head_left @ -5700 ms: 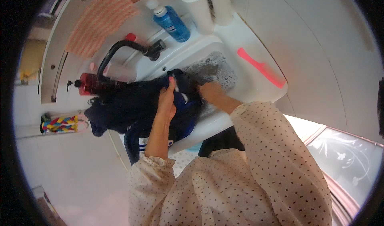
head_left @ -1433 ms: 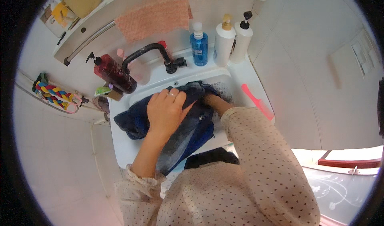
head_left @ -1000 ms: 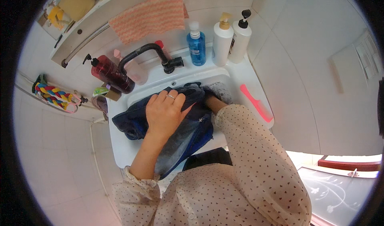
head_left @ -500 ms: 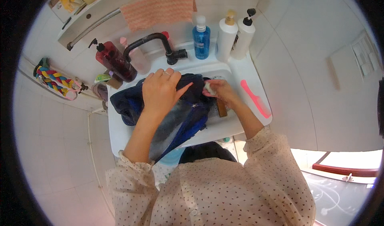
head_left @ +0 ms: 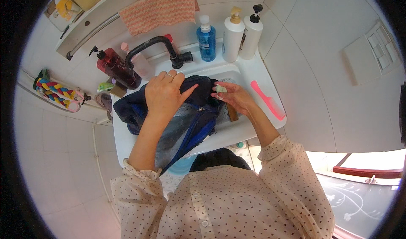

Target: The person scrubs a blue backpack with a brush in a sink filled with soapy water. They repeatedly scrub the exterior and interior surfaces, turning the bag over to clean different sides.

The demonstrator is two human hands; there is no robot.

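Pressing flat, fingers spread, left hand [head_left: 164,96] lies on dark blue garment [head_left: 169,116] draped across white sink [head_left: 253,76] and over its front edge. Right hand [head_left: 233,98], just beside, pinches small pale green lump [head_left: 220,88] in fingertips above basin. Pink comb [head_left: 267,100] rests on right rim.

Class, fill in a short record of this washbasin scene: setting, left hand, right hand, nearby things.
Setting: white washbasin with black tap
Left hand: pressed flat on dark blue garment lying in the basin
Right hand: holds small pale lump, perhaps soap
Nearby: pink comb, blue bottle, two white pump bottles, dark red pump bottle
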